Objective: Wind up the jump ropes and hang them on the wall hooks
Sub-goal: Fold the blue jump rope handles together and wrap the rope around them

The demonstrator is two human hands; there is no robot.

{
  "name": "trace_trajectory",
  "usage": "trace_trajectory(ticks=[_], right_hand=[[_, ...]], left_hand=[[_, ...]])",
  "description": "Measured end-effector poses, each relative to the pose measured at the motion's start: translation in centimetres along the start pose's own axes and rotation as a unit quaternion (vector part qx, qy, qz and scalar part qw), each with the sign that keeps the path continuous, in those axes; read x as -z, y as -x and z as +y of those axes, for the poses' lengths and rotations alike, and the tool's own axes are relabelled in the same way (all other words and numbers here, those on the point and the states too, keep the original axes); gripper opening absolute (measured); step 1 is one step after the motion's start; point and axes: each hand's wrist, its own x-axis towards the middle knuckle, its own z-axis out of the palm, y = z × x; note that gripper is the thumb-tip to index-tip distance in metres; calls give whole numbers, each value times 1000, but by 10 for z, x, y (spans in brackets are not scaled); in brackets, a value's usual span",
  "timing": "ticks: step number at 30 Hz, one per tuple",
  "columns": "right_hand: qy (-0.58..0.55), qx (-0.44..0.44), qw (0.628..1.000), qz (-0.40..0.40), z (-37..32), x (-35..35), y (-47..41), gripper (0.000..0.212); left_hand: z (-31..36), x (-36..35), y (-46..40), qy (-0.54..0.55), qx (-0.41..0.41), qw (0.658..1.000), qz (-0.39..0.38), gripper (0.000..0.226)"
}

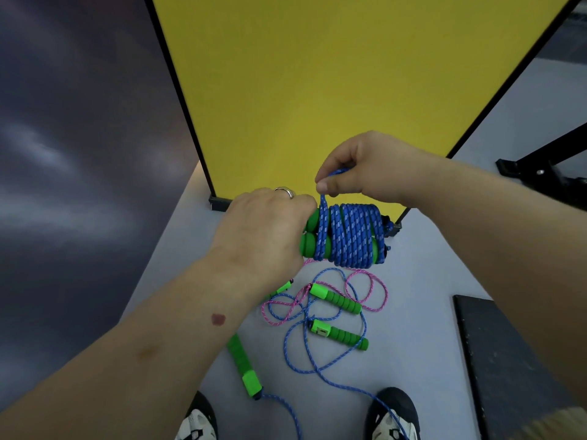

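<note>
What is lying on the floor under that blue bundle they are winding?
Below the wound blue rope bundle lie loose pink rope and blue rope, tangled, with green handles. The left hand and forearm hide part of the pile.

Wound rope bundle (346,235) held between left hand (263,230) and right hand (365,168), above loose ropes (320,315) on the floor (419,306). Panel (333,90) behind; shoes (394,417) nearest; mat (502,360) at right.

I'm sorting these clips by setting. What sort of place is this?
Probably a gym or sports room, though that is a guess. Loose jump ropes lie on a smooth grey floor, a yellow panel stands on small feet, and a black mat lies at the right.
</note>
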Motion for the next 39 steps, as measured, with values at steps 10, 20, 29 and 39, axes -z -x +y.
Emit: trace_trajectory(ticks=[10,20,29,39], right_hand=[[-139,-128,980,-66,32,-26,25,32],[-176,-81,981,11,8,-96,57,29],[132,24,979,152,14,-101,78,28],[-243,-76,954,155,16,-93,82,17]], left_hand=[[-2,16,-1,117,107,987,6,28],[0,9,1,76,164,983,-30,88],[3,15,-8,522,306,773,-189,70],[6,8,-11,742,345,563,-121,22]])
